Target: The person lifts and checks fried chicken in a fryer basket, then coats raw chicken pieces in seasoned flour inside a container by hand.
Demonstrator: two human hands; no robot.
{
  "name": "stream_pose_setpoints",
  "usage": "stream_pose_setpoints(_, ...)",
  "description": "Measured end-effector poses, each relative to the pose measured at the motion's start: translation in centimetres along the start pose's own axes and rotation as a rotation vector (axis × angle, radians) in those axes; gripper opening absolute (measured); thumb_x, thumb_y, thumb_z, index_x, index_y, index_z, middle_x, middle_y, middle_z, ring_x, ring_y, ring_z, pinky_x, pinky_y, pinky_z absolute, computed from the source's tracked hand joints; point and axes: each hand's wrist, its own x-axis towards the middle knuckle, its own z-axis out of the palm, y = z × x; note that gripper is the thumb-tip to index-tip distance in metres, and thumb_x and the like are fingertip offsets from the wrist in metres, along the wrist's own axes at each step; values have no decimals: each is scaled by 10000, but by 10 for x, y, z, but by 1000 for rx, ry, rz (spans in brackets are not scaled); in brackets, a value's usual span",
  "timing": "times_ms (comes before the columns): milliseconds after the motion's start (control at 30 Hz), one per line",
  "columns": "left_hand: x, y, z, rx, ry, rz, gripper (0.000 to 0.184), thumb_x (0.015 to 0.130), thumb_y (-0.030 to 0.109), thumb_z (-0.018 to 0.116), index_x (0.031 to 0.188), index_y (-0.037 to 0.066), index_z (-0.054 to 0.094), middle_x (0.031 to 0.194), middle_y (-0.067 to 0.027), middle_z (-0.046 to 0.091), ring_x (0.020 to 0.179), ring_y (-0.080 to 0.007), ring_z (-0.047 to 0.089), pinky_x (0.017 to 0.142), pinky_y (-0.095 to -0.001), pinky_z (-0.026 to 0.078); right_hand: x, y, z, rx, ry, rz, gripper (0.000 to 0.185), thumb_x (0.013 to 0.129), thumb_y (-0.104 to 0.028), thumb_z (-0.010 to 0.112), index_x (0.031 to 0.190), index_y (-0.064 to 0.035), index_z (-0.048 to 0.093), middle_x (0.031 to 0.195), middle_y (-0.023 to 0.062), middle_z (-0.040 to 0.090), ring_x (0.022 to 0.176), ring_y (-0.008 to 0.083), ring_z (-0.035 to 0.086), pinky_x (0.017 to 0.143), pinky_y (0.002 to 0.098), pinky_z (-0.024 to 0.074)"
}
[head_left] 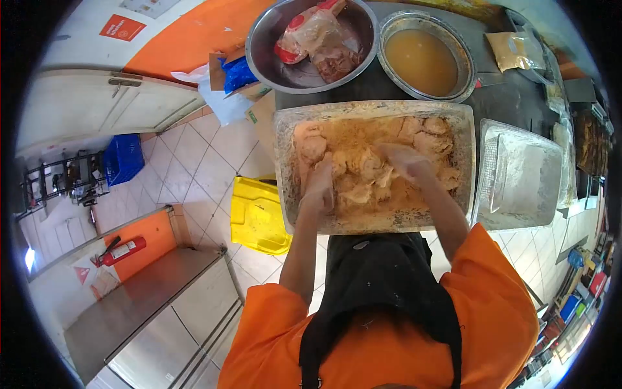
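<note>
Both of my hands are inside a large flour-dusted tub (374, 228), in thin clear gloves. The tub holds orange-brown seasoned flour and several coated pieces that look like chicken (368, 163). My left hand (320, 185) is at the left side, its fingers stretched toward a coated piece (313, 148). On the right, my right hand (407, 162) reaches inward with fingers extended over the middle pieces. Flour and glove glare partly hide the fingertips. More coated pieces (433, 135) lie in the upper right corner.
Behind the tub stand a steel bowl (259, 48) with bagged meat (321, 42) and a pan of cloudy yellowish liquid (421, 61). To the right are a floury clear container (528, 175) with a wire basket (494, 165) and a bag of powder (515, 50). A yellow bin (256, 214) stands at left.
</note>
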Motion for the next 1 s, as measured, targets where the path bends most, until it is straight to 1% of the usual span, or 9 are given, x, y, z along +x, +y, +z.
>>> stream_pose_setpoints(133,37,-18,11,-109,-100,13,615,948,482,549,1343,11,515,1083,-74,645,891,-222,606,742,-335,479,29,-15,50,142,56,-165,591,1013,-498,334,1477,-143,422,1597,57,278,1459,183,265,1200,356,216)
stream_pose_setpoints(167,57,-29,11,-113,-129,102,616,936,480,577,1332,11,524,1005,-59,669,772,-217,632,642,-316,498,36,-10,54,-27,93,-224,561,1011,-480,355,1457,-153,449,1560,61,340,1427,189,319,1179,354,254)
stream_pose_setpoints(267,3,30,8,342,-87,-40,533,947,353,599,1348,16,504,1068,-80,662,898,-220,636,781,-303,497,22,-11,46,-194,174,-336,472,1000,-424,423,1382,-171,536,1415,83,518,1291,211,482,1085,353,370)
stream_pose_setpoints(367,-34,23,-6,93,-342,478,501,944,240,609,1365,-2,487,1183,-142,636,1072,-239,602,912,-307,467,-56,-29,9,164,202,-337,412,976,-383,492,1304,-158,599,1274,116,625,1148,254,591,988,360,457)
stream_pose_setpoints(467,-89,36,-22,384,-99,559,505,943,203,608,1379,-14,474,1256,-178,605,1186,-238,550,1002,-312,413,-86,-7,-18,-77,288,-169,424,940,-367,552,1287,-127,595,1274,133,620,1146,316,592,993,373,473)
stream_pose_setpoints(567,-68,5,-30,274,-20,817,484,941,192,622,1363,-1,483,1234,-161,625,1157,-248,589,978,-347,444,-102,-6,-14,-218,372,-54,446,904,-351,612,1269,-95,591,1274,151,616,1145,377,593,999,385,489)
stream_pose_setpoints(767,-71,35,-23,965,101,1013,527,869,197,658,1352,46,510,1160,-224,626,1114,-379,593,936,-428,494,-87,-33,87,-690,808,-532,304,877,-279,630,1155,-159,608,1157,125,638,1122,367,608,870,427,543)
stream_pose_setpoints(867,-43,36,-16,1354,345,1534,480,844,157,659,1307,82,558,1030,-142,671,973,-316,655,824,-426,551,-77,-38,106,-800,981,-668,257,871,-227,608,1117,-156,584,1073,131,654,1071,355,637,795,415,559)
stream_pose_setpoints(1000,-30,51,4,1766,163,1229,373,853,102,620,1226,92,632,1055,-116,684,939,-277,681,757,-405,575,-107,-31,93,-628,773,-343,207,881,-165,558,1087,-139,567,981,121,677,985,334,671,739,407,563)
